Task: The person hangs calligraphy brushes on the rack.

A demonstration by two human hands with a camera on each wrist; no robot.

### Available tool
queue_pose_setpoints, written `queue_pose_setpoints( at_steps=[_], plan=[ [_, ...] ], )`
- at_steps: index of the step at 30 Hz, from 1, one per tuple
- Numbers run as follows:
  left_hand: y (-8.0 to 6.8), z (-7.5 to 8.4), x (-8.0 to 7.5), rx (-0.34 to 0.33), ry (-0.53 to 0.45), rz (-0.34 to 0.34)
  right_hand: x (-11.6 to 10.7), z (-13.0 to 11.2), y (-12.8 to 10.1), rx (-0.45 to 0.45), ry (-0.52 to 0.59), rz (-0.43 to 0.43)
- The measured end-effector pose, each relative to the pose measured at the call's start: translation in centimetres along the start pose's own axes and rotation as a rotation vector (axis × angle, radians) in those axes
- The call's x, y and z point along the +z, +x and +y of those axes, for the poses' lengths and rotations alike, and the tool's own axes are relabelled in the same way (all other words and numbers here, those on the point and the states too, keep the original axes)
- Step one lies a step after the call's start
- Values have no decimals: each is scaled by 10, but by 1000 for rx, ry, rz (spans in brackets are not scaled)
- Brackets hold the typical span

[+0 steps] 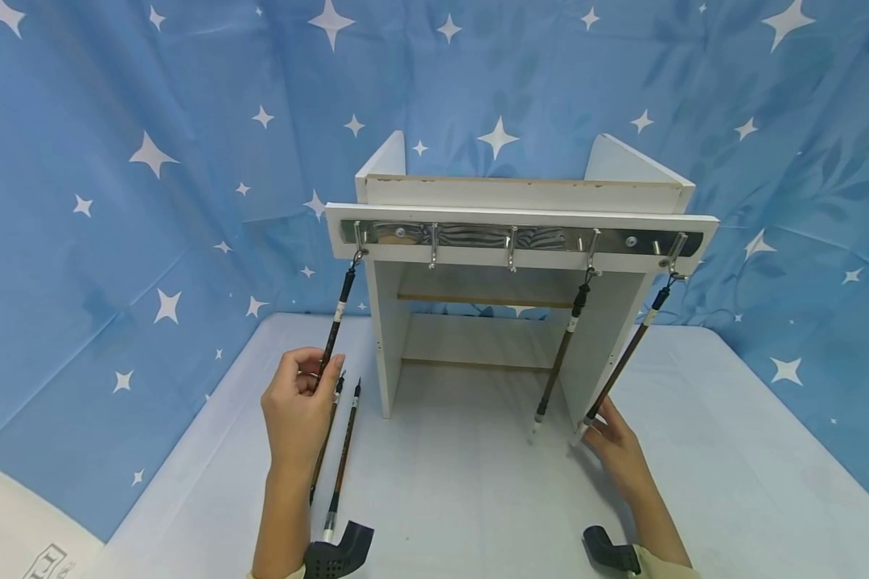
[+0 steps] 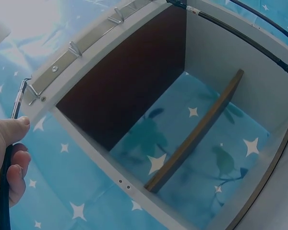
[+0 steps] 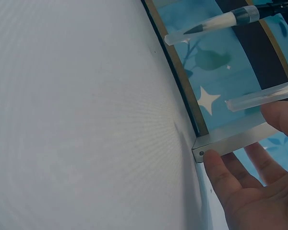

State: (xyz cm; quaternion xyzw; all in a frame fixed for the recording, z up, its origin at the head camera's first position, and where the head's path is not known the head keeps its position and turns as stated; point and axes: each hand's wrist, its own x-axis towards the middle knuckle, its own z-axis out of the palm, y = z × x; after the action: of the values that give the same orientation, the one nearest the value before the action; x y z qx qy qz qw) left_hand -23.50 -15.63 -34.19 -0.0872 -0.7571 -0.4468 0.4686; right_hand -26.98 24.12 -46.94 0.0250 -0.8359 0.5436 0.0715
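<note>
A white shelf unit point(image 1: 521, 197) stands on the table with a metal hook rail point(image 1: 478, 236) along its top front. A dark brush point(image 1: 338, 310) hangs from the leftmost hook. My left hand point(image 1: 319, 374) pinches its lower shaft between thumb and fingers, as the left wrist view shows for the hand point(image 2: 12, 153) and brush point(image 2: 5, 187). Two more brushes hang on the right, one point(image 1: 561, 354) from the fourth hook and one point(image 1: 623, 358) from the last. My right hand point(image 1: 599, 422) rests with straight fingers against the last brush's clear-capped tip point(image 3: 264, 96) and the shelf's side panel foot point(image 3: 230, 141).
Two brushes point(image 1: 345, 450) lie on the pale table point(image 1: 478, 498) by my left wrist, one partly hidden behind it. A middle shelf board point(image 2: 197, 134) crosses the unit. Blue star-printed cloth point(image 1: 116, 201) hangs behind and at both sides. Two middle hooks point(image 1: 510, 249) carry nothing.
</note>
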Motion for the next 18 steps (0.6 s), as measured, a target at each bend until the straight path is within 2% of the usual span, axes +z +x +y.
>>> queue_pose_setpoints(
  at_steps=[11,18],
  plan=[
    [0,0,1,-56,-61,-31,-1,-2,0,10,20,-12],
    [-1,2,2,-31,-67,-39,-1,1,0,9,12,-5]
  ],
)
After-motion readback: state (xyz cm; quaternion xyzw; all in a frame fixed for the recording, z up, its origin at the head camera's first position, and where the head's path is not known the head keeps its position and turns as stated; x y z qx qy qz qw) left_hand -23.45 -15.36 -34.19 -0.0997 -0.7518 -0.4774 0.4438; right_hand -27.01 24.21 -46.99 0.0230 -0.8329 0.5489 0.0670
